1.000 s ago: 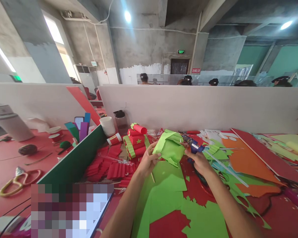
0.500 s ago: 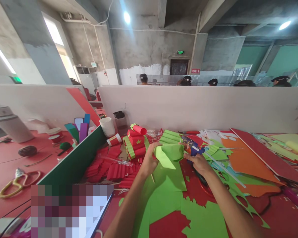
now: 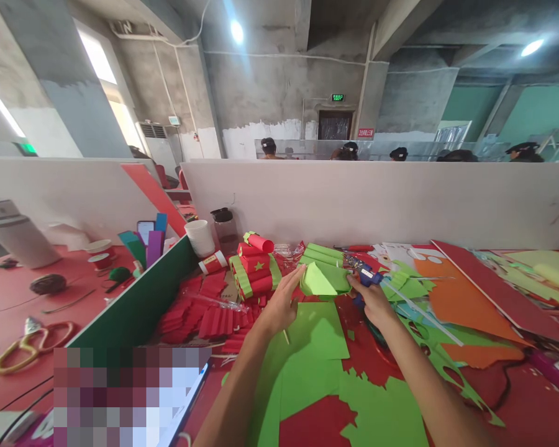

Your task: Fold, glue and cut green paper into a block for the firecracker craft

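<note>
On the red table [image 3: 535,410], head view (the only one), both hands sit mid-frame over a litter of cut paper.

Left hand [image 3: 279,307]: fingers straight and slightly fanned, gripping nothing. The tips rest by the left edge of the folded green piece [image 3: 323,280].

Right hand [image 3: 373,302]: curled round the blue glue gun [image 3: 366,274], nozzle end up by the piece's right edge. Can't tell whether a fingertip also pins the paper; too blurred.

The green piece lies low, just in front of the stack of folded green strips [image 3: 320,253], w/ a pointed flap facing the camera.

Change vs. half a sec ago: the left hand was wrapped round the piece and held it up, approx. level w/ the gun. Now that grip is gone, the hand is flattened and the piece is down by the stack. A sec ago it was a looser, bigger bundle between both hands, so it has been tightened into a compact fold. My read: shaping of this piece looks done or close to it — the gun hasn't left the right hand.

Round about:
- red-and-green paper model [image 3: 255,266], left of the strips
- red pleated fans [image 3: 214,318] below it
- flat green sheets [image 3: 317,354] under the forearms
- orange sheet [image 3: 451,297] to the right
- white cup [image 3: 201,237] by the green divider [image 3: 135,307]
- scissors [image 3: 9,349] on the next desk
</note>
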A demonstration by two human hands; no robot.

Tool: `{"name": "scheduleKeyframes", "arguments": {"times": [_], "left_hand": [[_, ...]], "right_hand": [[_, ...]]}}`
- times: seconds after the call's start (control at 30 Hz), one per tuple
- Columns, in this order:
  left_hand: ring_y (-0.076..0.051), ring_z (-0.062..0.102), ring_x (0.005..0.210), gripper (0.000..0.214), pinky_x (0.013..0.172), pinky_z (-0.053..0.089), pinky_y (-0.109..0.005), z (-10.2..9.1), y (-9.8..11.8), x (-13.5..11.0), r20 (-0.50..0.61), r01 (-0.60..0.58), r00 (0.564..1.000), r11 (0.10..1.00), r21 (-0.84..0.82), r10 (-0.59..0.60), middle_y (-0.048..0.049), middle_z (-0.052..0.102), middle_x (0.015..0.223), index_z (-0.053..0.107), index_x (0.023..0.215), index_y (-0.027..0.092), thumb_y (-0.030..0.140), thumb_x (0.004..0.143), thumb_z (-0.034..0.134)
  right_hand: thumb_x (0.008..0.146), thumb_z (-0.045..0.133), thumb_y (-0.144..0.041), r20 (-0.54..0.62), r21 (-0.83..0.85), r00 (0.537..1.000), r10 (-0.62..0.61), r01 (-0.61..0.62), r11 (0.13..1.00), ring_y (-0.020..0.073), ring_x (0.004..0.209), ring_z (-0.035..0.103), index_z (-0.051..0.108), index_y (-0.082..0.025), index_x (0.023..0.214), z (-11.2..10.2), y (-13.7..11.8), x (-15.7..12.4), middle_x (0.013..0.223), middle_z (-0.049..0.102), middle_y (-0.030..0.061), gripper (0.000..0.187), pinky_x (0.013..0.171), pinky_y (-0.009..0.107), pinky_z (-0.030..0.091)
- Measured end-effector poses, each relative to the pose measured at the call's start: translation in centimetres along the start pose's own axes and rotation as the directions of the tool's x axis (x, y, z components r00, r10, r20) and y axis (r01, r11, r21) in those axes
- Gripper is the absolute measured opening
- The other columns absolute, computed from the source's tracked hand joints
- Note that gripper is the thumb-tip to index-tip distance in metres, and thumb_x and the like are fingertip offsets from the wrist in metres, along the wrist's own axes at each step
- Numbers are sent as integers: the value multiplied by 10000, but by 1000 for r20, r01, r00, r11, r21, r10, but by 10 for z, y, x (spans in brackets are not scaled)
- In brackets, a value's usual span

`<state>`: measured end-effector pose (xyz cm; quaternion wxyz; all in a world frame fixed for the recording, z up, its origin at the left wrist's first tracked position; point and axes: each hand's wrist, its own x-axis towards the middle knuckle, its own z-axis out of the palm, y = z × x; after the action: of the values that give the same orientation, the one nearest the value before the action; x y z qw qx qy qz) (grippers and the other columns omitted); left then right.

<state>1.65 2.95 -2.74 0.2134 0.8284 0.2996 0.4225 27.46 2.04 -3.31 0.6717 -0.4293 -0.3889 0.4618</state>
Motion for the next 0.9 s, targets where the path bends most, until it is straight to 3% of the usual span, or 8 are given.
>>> {"name": "scheduleKeyframes", "arguments": {"times": [0.17,0.23,0.37,0.57,0.7,0.9], "left_hand": [[-283,490,1317,534,1086,424,-442,1,8,3,45,182,983,914,-362,-177,-107,520,1436,411,1466,214,221,936,477],[-290,535,1269,438,1077,428,-451,3,10,6,32,230,970,874,-428,-240,-110,602,1345,522,1380,194,355,979,448],[-298,590,1186,473,1052,442,-462,5,11,10,-10,274,948,832,-483,-318,-106,683,1204,660,1182,166,528,959,452],[-298,618,1120,523,840,563,-405,5,14,9,0,369,895,739,-564,-447,-117,655,1215,609,1187,190,605,871,560],[-260,630,1062,483,840,567,-398,1,17,8,-13,373,883,718,-587,-469,-99,648,1148,583,1154,202,575,848,610],[-261,606,1076,452,868,560,-417,0,14,7,-86,361,860,717,-596,-503,-86,640,1107,606,1049,194,607,907,490]], "right_hand": [[541,893,-444,-65,-9,998,15,-16,1000,239,706,688,709,-226,943,-7,3,7,852,759,28,493,533,311,514],[567,880,-460,-65,-17,998,11,-12,1000,260,799,712,708,-235,1009,-7,3,8,923,768,37,525,628,343,564],[654,832,-497,14,-35,999,34,-33,999,279,967,705,700,-254,1058,-8,2,6,1046,761,43,490,824,403,574],[633,856,-478,100,-70,994,50,-43,997,297,1026,684,727,-235,982,-7,0,3,1017,769,47,444,914,437,527],[574,889,-464,155,-93,988,12,2,996,304,992,684,742,-216,956,-9,-1,3,939,776,53,479,883,426,525],[543,906,-449,162,-97,986,41,-25,995,291,932,684,751,-214,940,-11,-1,2,916,766,46,486,828,402,531]]}}
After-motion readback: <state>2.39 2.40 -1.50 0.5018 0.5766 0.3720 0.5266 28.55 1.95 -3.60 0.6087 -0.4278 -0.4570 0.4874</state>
